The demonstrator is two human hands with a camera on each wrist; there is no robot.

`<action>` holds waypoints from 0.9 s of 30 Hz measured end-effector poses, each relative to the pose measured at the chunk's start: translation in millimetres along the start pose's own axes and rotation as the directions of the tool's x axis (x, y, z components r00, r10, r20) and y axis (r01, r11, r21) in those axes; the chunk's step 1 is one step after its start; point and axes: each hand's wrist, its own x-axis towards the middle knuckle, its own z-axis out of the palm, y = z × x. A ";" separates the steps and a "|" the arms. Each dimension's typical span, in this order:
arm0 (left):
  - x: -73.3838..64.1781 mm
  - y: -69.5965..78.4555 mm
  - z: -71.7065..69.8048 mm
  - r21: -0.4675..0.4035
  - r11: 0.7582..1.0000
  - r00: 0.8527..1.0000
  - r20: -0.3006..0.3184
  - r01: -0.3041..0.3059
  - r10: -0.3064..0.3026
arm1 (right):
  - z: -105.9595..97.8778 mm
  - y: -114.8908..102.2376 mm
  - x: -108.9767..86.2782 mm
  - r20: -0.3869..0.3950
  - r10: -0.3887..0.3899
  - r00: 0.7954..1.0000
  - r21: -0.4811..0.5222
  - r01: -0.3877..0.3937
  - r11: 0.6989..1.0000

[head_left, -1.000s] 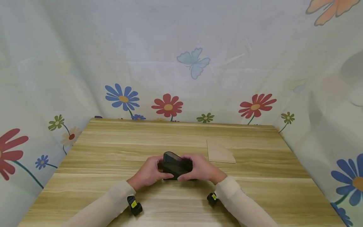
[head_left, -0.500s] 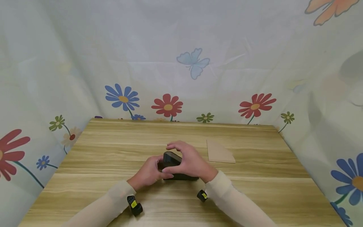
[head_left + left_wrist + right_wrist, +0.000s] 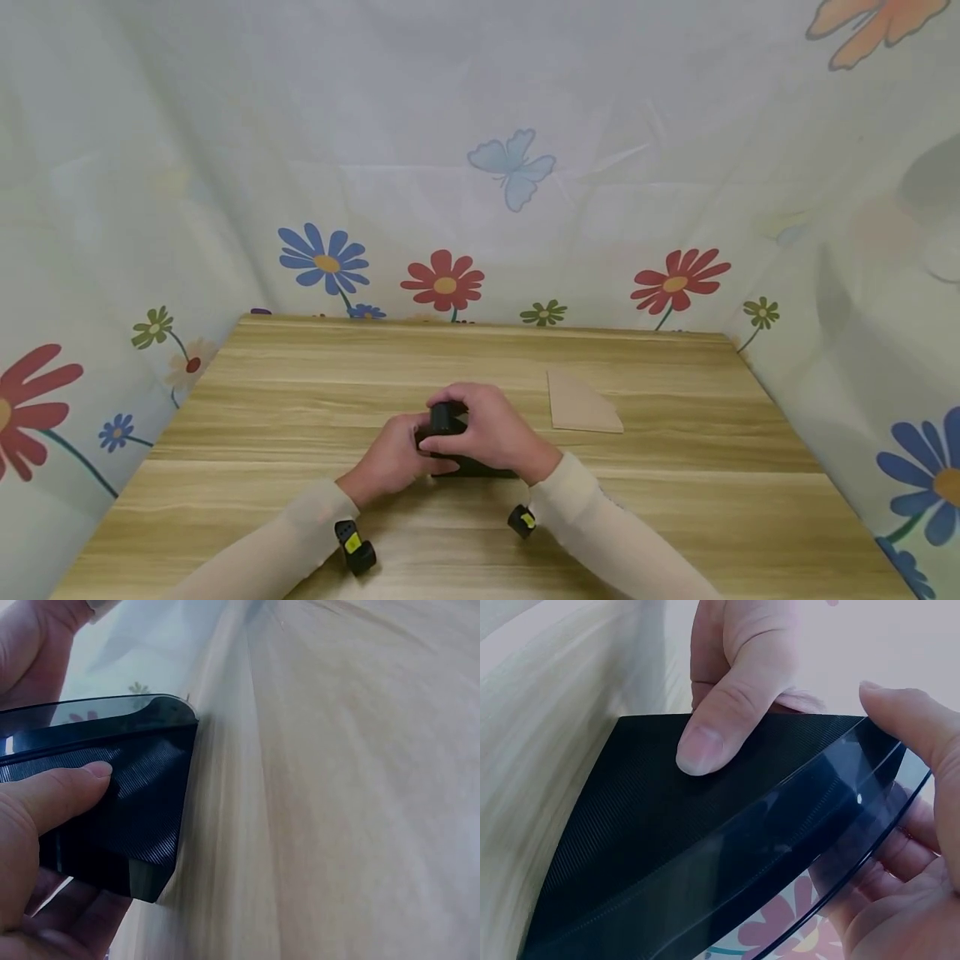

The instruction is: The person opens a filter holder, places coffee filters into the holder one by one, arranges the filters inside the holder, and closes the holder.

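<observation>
A wedge-shaped black box [image 3: 480,468] with finely ribbed sides stands low over the table in the head view, between the hands. Its clear lid [image 3: 810,795] runs along the top in the right wrist view. My left hand [image 3: 390,457] grips the box at its left end, thumb flat on the ribbed side [image 3: 142,787] and fingers behind. My right hand [image 3: 491,429] curls over the upper left end, thumb at the near side and fingers on the far side. Those fingers show through the clear plastic in the right wrist view. Part of the box is hidden behind the right hand.
A flat beige fan-shaped piece [image 3: 583,404] lies on the wooden table [image 3: 315,358] beyond the right hand, to the right. A white curtain [image 3: 375,167] printed with flowers surrounds the table at the back and sides. Small black wrist cameras hang below both sleeves.
My right hand has let go of the box's right end, moved left and lifted, then closed over the upper left end. The left hand stays on the box; the beige piece has not moved.
</observation>
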 end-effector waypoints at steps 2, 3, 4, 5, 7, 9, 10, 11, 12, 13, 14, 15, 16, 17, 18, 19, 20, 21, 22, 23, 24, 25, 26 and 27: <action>-1.6 0.2 -2.1 0.002 1.000 1.000 -0.010 0.006 -0.006 | 1.3 -1.2 1.8 0.002 -0.009 1.000 0.005 0.009 1.000; -2.5 0.3 -3.3 0.004 1.000 1.000 -0.016 0.008 -0.008 | 2.0 -1.6 2.9 0.004 -0.014 1.000 0.007 0.014 1.000; -3.5 0.6 -4.5 0.005 1.000 1.000 -0.021 0.009 -0.009 | 2.9 -1.8 4.0 0.005 -0.017 1.000 0.006 0.017 1.000; -4.3 0.7 -5.6 0.006 1.000 1.000 -0.024 0.008 -0.007 | 3.7 -2.0 5.0 0.007 -0.020 1.000 0.008 0.020 1.000; -5.7 0.8 -7.6 0.010 1.000 1.000 -0.025 0.008 -0.007 | 5.3 -2.7 6.5 0.007 -0.020 1.000 0.018 0.020 1.000; -6.7 0.4 -9.3 0.006 1.000 1.000 -0.021 0.002 -0.002 | 6.9 -2.6 7.7 0.009 -0.017 1.000 0.024 0.017 1.000; -6.7 -0.7 -9.8 0.002 1.000 1.000 -0.017 0.001 -0.001 | 7.4 -2.6 8.1 0.009 -0.015 1.000 0.027 0.015 1.000; -6.7 -1.5 -10.1 -0.003 1.000 1.000 -0.012 -0.001 0.001 | 7.9 -2.6 8.5 0.009 -0.013 1.000 0.030 0.013 0.999; -6.5 -2.5 -10.6 -0.005 1.000 1.000 -0.008 -0.001 0.001 | 8.3 -2.5 8.9 0.009 -0.012 1.000 0.029 0.011 1.000; -6.5 -3.4 -10.9 -0.009 1.000 1.000 -0.005 -0.003 0.002 | 8.7 -2.3 9.2 0.010 -0.012 1.000 0.028 0.012 1.000; -6.3 -4.3 -11.2 -0.013 1.000 1.000 -0.004 -0.004 0.004 | 9.1 -1.8 9.6 0.012 -0.012 1.000 0.024 0.011 1.000; -6.2 -5.5 -11.4 -0.014 1.000 1.000 -0.003 -0.007 0.007 | 9.3 -1.7 9.7 0.013 -0.013 1.000 0.021 0.012 1.000; -6.0 -6.0 -11.3 -0.015 1.000 1.000 -0.002 -0.006 0.006 | 9.3 -1.5 9.7 0.012 -0.013 1.000 0.016 0.012 1.000; -6.0 -6.1 -11.4 -0.014 1.000 1.000 -0.002 -0.009 0.009 | 9.5 -1.0 9.9 0.012 -0.013 1.000 0.011 0.013 1.000; -6.0 -6.7 -11.6 -0.014 1.000 1.000 -0.002 -0.011 0.011 | 9.7 -0.6 9.9 0.010 -0.013 1.000 0.009 0.013 1.000; -6.1 -6.9 -11.5 -0.016 1.000 1.000 0.000 -0.013 0.013 | 9.9 -0.3 9.7 0.008 -0.012 1.000 0.009 0.012 1.000; -6.0 -7.2 -11.5 -0.018 1.000 1.000 0.002 -0.016 0.016 | 10.0 0.0 9.6 0.006 -0.011 1.000 0.009 0.011 1.000; -5.9 -7.5 -11.3 -0.018 1.000 1.000 0.002 -0.017 0.017 | 10.1 0.2 9.5 0.002 -0.009 1.000 0.012 0.009 1.000; -5.8 -7.5 -11.2 -0.020 1.000 1.000 0.004 -0.016 0.016 | 10.3 0.5 9.5 0.000 -0.007 1.000 0.014 0.007 1.000; -5.7 -7.7 -11.1 -0.018 1.000 1.000 0.005 -0.017 0.017 | 10.4 0.7 9.4 -0.001 -0.005 1.000 0.018 0.005 1.000; -5.6 -7.8 -11.0 -0.018 1.000 1.000 0.007 -0.015 0.015 | 10.3 0.8 9.1 -0.001 -0.002 1.000 0.022 0.002 1.000; -5.5 -7.7 -10.9 -0.018 1.000 1.000 0.009 -0.013 0.013 | 10.2 0.9 8.8 -0.002 0.000 1.000 0.028 0.000 1.000; -5.5 -7.7 -10.9 -0.017 1.000 1.000 0.011 -0.012 0.012 | 9.8 1.0 8.4 -0.003 0.002 1.000 0.034 -0.002 0.999; -5.5 -7.5 -10.8 -0.017 1.000 1.000 0.013 -0.010 0.010 | 9.2 1.2 7.9 -0.005 0.004 1.000 0.043 -0.004 0.999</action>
